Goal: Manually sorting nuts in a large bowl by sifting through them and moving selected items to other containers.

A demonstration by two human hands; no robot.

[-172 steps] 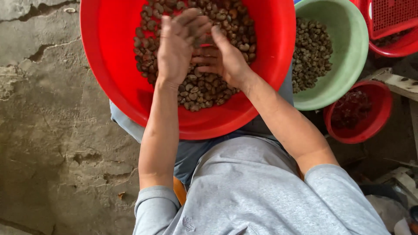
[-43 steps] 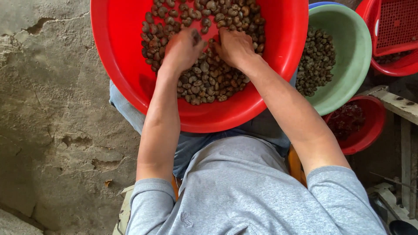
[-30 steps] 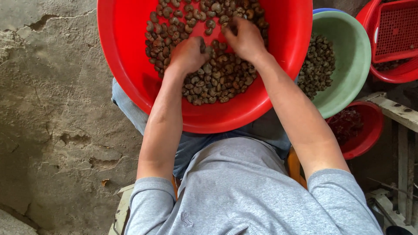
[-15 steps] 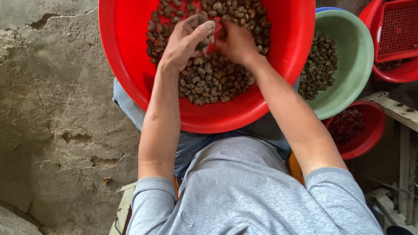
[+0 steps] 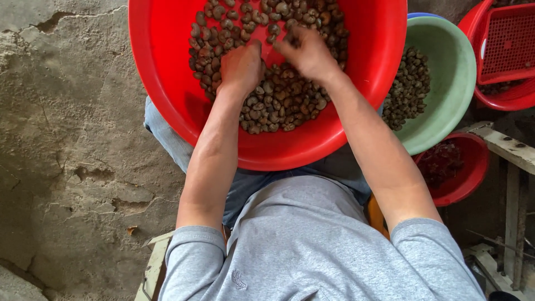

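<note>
Both bare forearms extend toward 12 o'clock, converging. Left hand [image 5: 241, 67] palm down, fingers curled under. Right hand [image 5: 309, 54] at its 2 o'clock, fingers bent and blurred; grip unclear on both.

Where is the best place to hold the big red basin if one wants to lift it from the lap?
Probably by the rim, one hand on each side. The big red basin is wide, round and smooth-walled, with no visible handles. Its near edge rests on the lap; the left hand and right hand work inside among the brown nuts, so weight sits centrally.
</note>
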